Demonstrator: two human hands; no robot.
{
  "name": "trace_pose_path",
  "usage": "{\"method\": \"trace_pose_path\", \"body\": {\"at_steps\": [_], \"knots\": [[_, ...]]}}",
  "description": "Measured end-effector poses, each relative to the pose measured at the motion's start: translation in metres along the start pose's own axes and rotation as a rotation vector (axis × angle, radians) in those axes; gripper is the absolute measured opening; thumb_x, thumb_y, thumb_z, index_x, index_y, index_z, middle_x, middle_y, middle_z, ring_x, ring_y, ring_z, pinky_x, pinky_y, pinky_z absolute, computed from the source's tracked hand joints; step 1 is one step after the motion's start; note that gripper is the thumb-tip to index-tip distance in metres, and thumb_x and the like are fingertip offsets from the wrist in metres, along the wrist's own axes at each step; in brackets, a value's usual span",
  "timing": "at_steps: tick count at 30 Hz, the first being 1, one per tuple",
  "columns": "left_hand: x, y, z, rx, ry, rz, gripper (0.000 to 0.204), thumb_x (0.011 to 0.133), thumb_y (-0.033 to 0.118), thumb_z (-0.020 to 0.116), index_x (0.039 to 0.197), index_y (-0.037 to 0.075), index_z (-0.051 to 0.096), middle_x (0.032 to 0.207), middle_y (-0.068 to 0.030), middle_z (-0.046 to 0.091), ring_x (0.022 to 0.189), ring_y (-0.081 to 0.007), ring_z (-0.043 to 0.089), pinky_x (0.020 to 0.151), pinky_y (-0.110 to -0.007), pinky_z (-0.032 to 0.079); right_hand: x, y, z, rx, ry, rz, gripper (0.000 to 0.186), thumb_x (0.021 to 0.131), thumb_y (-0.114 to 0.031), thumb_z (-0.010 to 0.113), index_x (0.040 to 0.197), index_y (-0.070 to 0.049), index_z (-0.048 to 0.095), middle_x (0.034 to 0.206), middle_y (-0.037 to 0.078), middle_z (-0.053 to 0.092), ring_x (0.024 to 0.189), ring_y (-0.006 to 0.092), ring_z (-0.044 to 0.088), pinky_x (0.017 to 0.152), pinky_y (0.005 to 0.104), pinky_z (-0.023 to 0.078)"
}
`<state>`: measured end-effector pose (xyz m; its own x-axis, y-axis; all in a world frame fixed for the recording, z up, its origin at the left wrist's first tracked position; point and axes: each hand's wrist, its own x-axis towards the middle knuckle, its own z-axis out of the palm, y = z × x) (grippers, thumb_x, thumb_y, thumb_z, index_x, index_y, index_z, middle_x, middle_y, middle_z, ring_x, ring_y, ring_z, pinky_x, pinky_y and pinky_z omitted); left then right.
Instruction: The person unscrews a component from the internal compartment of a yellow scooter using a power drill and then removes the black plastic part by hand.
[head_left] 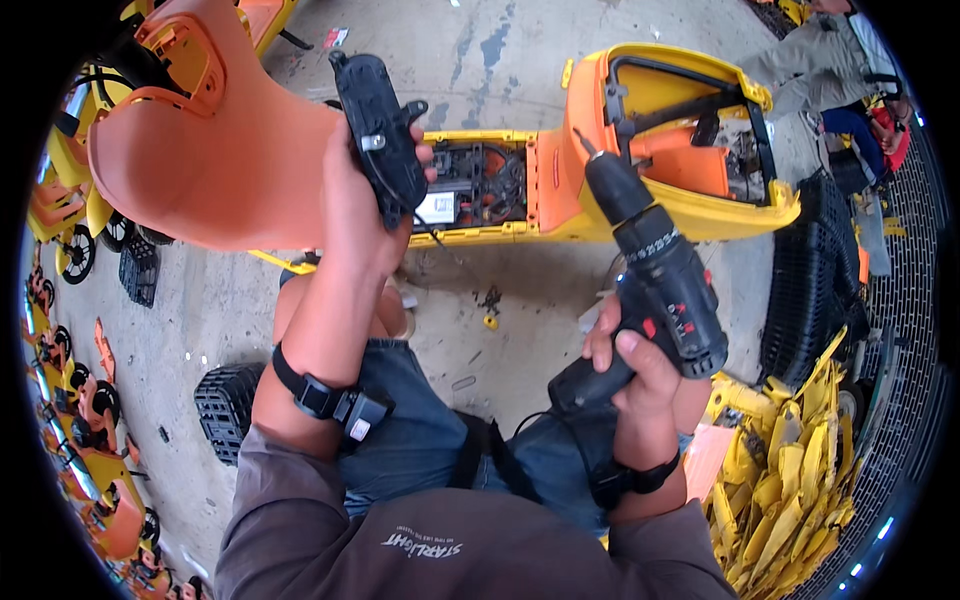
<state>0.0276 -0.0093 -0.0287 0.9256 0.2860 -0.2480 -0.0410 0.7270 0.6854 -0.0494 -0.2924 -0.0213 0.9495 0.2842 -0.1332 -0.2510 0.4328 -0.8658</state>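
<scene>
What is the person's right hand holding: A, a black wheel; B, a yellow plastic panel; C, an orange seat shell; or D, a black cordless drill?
D: the right hand wraps the handle of a black cordless drill, its bit pointing up toward the yellow and orange toy car body.

Left hand [365, 205] raised at upper centre of the frame, fingers curled shut in a grip, forearm upright with strapped wrist, right hand [640, 375] lower right, fist closed, wrist banded
</scene>
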Motion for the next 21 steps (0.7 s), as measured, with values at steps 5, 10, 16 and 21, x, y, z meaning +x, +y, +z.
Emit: {"method": "trace_pose_path", "body": {"at_steps": [5,10,16,21], "knots": [[0.002,0.0,-0.002,0.001,0.038,-0.006,0.044,0.103,0.037,0.036,0.11,-0.001,0.056,0.091,-0.0087,0.062,0.079,-0.0168,0.062,0.07,-0.032,0.055,0.0,0.001,0.01,-0.121,0.06,-0.057,0.052,0.083,-0.01,0.062,0.129,0.005,0.045,0.108,0.019,0.061,0.068,0.0161,0.061,0.069,0.0333,0.053],[0.004,-0.001,0.004,0.007,0.032,-0.008,0.045,0.103,0.037,0.034,0.111,-0.001,0.056,0.091,-0.0091,0.063,0.078,-0.0168,0.062,0.07,-0.031,0.054,0.006,0.003,-0.001,-0.045,0.099,-0.007,0.061,0.08,-0.009,0.061,0.136,0.003,0.038,0.111,0.021,0.059,0.065,0.0169,0.06,0.066,0.0328,0.054],[0.01,0.008,-0.029,-0.004,0.076,-0.017,0.055,0.102,0.049,0.033,0.105,0.001,0.06,0.088,-0.0111,0.066,0.078,-0.0181,0.065,0.073,-0.033,0.056,0.008,0.006,0.019,-0.084,0.111,0.103,0.061,0.082,-0.013,0.061,0.137,0.002,0.038,0.1,0.017,0.061,0.068,0.0179,0.059,0.069,0.034,0.052],[0.017,-0.026,0.006,0.032,0.149,-0.131,0.052,0.1,0.053,0.038,0.098,0.004,0.057,0.073,-0.0103,0.062,0.058,-0.0215,0.059,0.057,-0.036,0.051,-0.006,0.007,-0.01,0.11,-0.01,0.179,0.047,0.094,-0.023,0.051,0.133,0.0,0.04,0.088,0.006,0.059,0.068,0.0152,0.055,0.074,0.0323,0.052]]}}
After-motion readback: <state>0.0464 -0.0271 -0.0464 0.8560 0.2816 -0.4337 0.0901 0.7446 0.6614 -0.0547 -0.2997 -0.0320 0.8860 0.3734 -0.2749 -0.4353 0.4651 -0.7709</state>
